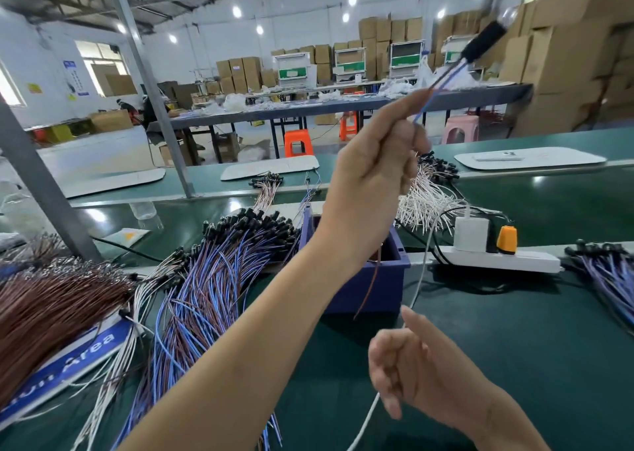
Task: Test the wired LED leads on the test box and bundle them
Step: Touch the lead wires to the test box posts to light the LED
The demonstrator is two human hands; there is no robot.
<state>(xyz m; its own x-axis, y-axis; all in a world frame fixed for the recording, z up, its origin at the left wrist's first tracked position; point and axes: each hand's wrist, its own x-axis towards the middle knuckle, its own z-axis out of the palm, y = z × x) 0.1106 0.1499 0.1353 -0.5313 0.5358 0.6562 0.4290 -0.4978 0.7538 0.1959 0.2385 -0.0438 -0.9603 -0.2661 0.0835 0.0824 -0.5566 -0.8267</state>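
Fingers (408,109) of the left hand (374,176) pinch a blue-and-brown LED lead (482,45), raised toward 1 o'clock above the blue test box (370,289). The right hand (422,371) hovers at 5 o'clock over the green table (531,330), loosely curled and holding nothing. Loose leads (212,268) lie piled at 9 o'clock.

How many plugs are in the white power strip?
3, side by side: a white charger block leftmost, a black plug in the middle, an orange plug rightmost. None looks hidden.

Head-worn view (wide-angle), forward-down, close over workbench (514,347)
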